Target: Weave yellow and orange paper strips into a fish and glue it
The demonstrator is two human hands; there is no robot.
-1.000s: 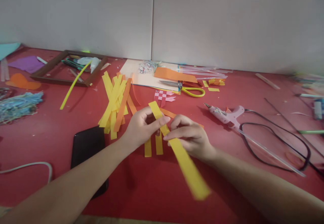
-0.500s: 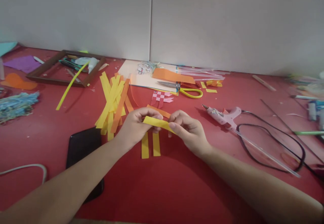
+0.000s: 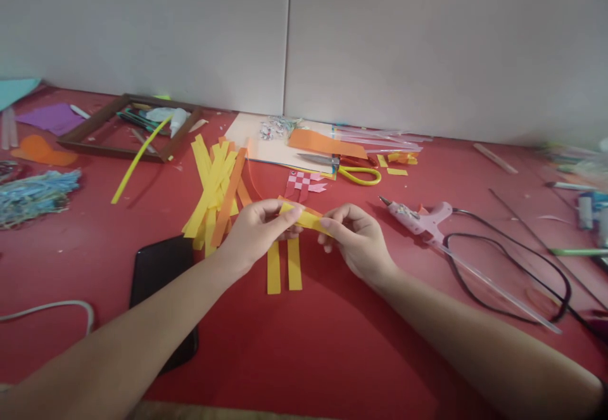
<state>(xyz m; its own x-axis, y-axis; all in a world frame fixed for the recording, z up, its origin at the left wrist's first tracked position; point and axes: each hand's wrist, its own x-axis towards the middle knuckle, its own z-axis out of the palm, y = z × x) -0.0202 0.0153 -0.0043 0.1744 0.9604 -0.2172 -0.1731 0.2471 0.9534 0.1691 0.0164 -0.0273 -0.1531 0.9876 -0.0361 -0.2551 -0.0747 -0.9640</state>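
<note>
Between my two hands a yellow paper strip (image 3: 311, 220) is held level above the table. My left hand (image 3: 261, 227) pinches its left end, thumb on top. The right end sits between the thumb and fingers of my right hand (image 3: 356, 236). Just behind the strip shows part of an orange strip (image 3: 312, 211); whether it touches the fingers I cannot tell. Two more yellow strips (image 3: 294, 265) lie side by side on the red table below, their upper ends hidden by my left hand. A woven pink-and-red paper fish (image 3: 300, 181) lies just beyond.
A pile of yellow and orange strips (image 3: 213, 185) lies left of my hands, beside a black phone (image 3: 161, 268). Yellow-handled scissors (image 3: 358, 175) rest at the back. On the right stands a pink glue gun (image 3: 420, 220) with its looping cord. A wooden frame (image 3: 90, 122) is far left.
My left thumb has come down onto the top of the yellow strip, whose left end is now partly covered. The view has shifted slightly; the other things stay in place.
</note>
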